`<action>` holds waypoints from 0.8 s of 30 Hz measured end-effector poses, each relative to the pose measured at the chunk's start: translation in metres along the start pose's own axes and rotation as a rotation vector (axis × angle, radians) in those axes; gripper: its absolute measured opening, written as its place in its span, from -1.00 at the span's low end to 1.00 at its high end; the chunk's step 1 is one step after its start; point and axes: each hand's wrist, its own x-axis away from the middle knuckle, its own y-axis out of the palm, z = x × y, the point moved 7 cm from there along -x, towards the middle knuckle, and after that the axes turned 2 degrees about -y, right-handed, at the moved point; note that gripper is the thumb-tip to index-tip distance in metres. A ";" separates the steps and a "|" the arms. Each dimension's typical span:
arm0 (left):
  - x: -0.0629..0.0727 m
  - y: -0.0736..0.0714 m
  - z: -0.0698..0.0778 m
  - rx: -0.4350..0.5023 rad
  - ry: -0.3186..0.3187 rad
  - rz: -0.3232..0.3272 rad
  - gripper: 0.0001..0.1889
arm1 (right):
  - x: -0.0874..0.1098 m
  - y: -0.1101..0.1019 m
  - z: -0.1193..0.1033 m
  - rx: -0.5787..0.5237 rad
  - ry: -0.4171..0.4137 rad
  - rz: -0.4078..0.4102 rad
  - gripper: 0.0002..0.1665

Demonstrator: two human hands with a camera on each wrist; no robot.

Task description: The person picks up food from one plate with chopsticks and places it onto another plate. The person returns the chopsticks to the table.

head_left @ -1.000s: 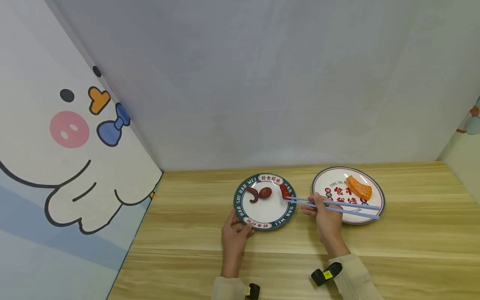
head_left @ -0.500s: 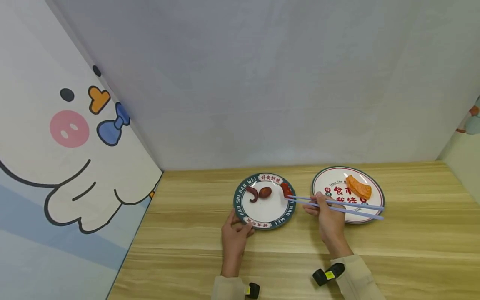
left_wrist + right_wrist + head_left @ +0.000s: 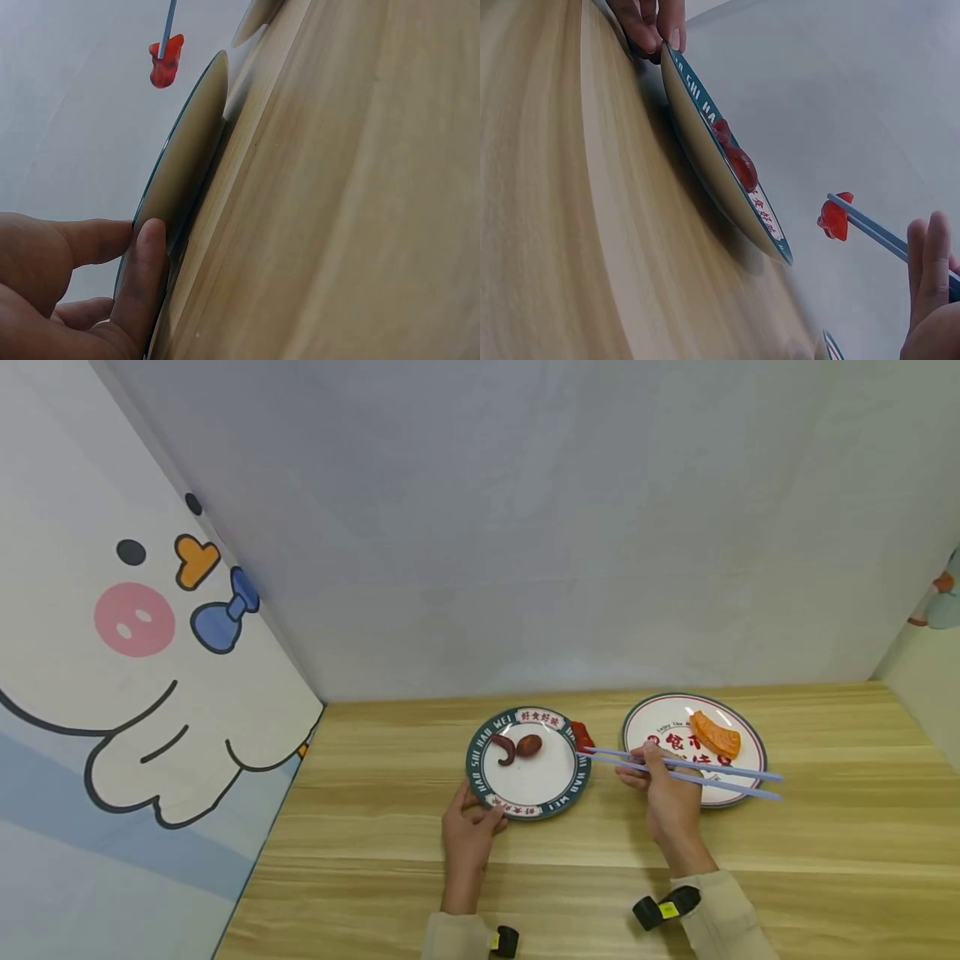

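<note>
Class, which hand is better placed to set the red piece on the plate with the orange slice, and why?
Right, most likely: the right hand holds the chopsticks pinching the red piece, and is nearer that plate. The left hand pinches the rim of the other plate.

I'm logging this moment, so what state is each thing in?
Left hand: pinching rim of left plate
Right hand: holding chopsticks
Chopsticks: gripping red piece
Red piece: raised, clear of both plates
Left plate: face up
Right plate: face up
Curved piece: on left plate
Round piece: on left plate
Orange piece: on right plate
</note>
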 end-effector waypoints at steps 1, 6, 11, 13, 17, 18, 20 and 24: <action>0.000 0.000 0.000 0.000 0.002 -0.001 -0.15 | 0.000 -0.001 -0.001 -0.004 -0.001 0.003 -0.62; 0.000 -0.001 0.000 0.001 0.007 -0.002 -0.15 | -0.002 -0.005 -0.004 -0.019 -0.010 0.011 -0.60; 0.000 -0.001 0.000 0.011 0.010 -0.005 -0.16 | -0.003 -0.007 -0.009 -0.039 -0.034 0.014 -0.59; 0.000 -0.001 0.000 0.013 0.009 -0.005 -0.16 | -0.003 -0.009 -0.010 -0.043 -0.030 0.021 -0.59; 0.000 -0.001 0.000 0.014 0.013 -0.008 -0.16 | -0.003 -0.013 -0.012 -0.077 -0.021 0.041 -0.59; 0.000 -0.001 0.000 0.016 0.013 -0.010 -0.15 | -0.004 -0.014 -0.013 -0.088 -0.026 0.046 -0.59; -0.001 -0.001 -0.001 0.018 0.013 -0.011 -0.15 | -0.004 -0.015 -0.015 -0.122 -0.040 0.048 -0.59; 0.000 0.000 0.000 0.014 0.015 -0.011 -0.15 | -0.006 -0.020 -0.018 -0.153 -0.062 0.049 -0.60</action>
